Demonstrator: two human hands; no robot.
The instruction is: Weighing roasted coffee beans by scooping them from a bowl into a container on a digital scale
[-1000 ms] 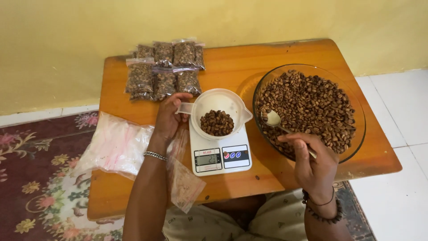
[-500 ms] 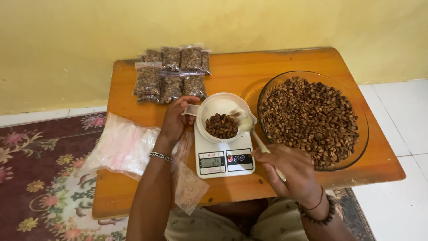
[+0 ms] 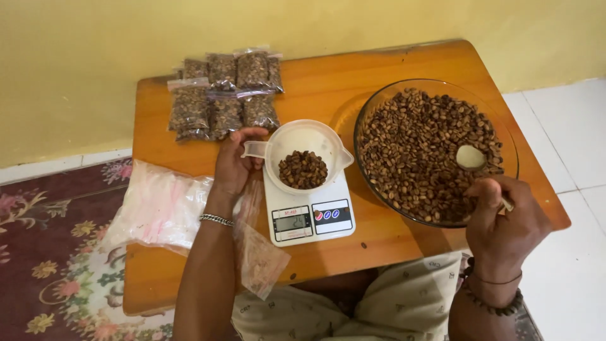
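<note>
The person's right hand point(image 3: 505, 221) is closed around the handle of a white spoon point(image 3: 472, 158), whose bowl now lies among the brown beans in the big glass bowl point(image 3: 379, 107) at the table's right side; half a second ago that hand was drawn back toward the table's front edge with the spoon reaching over to the white jug, and a second ago it was scooping in the bowl, so it has gone across and come back. The left hand point(image 3: 235, 165) stays put, fingers curled on the handle of the small white measuring jug point(image 3: 303, 142), which sits on the white digital kitchen scale point(image 3: 309, 218) near the middle of the table point(image 3: 315, 76). The heap of beans point(image 3: 303, 169) in the jug looks a little larger than it did a second ago. A silver bracelet circles the left wrist, and dark bead bands the right. An empty clear bag point(image 3: 259, 259) lies under the left forearm, hanging over the front edge. A bundle of clear plastic bags point(image 3: 158, 205) rests at the left edge, and filled packets of beans point(image 3: 221, 95) lie in a cluster at the far left corner, as before.
</note>
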